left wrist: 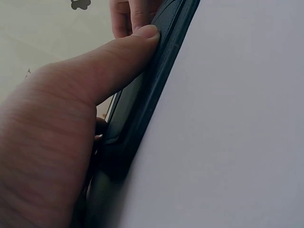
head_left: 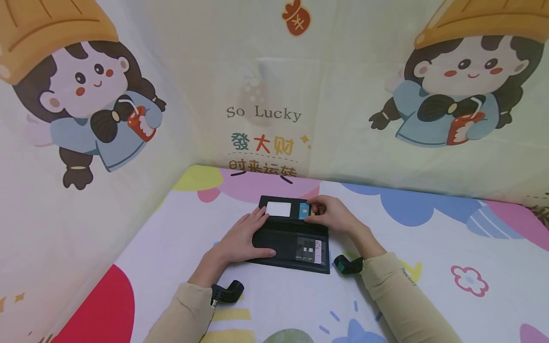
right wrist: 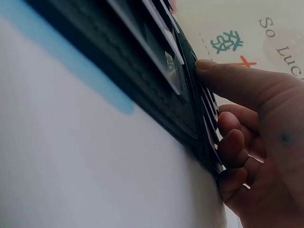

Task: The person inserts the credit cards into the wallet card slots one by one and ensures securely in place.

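Note:
A black long wallet (head_left: 279, 240) lies unfolded on the patterned tabletop. Its upper panel carries a white card (head_left: 278, 209) and a blue card (head_left: 304, 211); a clear pocket in the lower panel shows a dark card (head_left: 308, 250) with a pink strip. My left hand (head_left: 240, 238) rests on the wallet's left side, thumb on the lower panel and fingers on the upper one. With thumb and index finger, my right hand (head_left: 332, 214) pinches the blue card at the upper right, other fingers curled. In the right wrist view, several card edges (right wrist: 209, 111) show beside the fingers.
A black wrist camera (head_left: 229, 291) sits on the left wrist, another (head_left: 347, 264) on the right. The tablecloth (head_left: 411, 247) has colourful printed shapes. Behind the table hangs a cream cloth (head_left: 343, 95) with cartoon figures and lettering.

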A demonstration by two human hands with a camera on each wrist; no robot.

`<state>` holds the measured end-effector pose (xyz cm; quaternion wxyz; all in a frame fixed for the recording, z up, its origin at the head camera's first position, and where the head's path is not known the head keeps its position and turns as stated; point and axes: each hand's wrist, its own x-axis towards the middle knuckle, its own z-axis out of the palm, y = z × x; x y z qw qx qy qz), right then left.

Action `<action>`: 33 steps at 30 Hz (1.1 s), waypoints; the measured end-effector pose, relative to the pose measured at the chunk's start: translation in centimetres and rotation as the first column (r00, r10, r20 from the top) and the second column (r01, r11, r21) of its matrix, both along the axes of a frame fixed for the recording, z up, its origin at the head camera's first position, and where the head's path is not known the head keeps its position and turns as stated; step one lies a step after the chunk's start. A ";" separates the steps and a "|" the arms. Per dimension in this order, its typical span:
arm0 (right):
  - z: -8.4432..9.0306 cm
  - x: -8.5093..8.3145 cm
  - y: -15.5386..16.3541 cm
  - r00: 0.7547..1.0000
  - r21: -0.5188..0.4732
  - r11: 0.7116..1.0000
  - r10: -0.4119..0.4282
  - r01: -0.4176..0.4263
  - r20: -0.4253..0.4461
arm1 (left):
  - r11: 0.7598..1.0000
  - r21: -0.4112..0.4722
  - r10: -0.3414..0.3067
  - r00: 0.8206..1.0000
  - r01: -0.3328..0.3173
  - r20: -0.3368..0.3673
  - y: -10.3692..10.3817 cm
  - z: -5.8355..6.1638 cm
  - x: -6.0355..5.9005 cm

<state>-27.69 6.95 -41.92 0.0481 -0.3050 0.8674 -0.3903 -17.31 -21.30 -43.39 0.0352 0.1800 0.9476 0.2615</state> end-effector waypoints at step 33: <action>-0.1 0.5 0.5 1.000 0.020 1.000 -0.012 0.012 0.003 | 1.000 -0.003 0.008 1.000 -0.008 -0.007 0.0 -0.1 0.0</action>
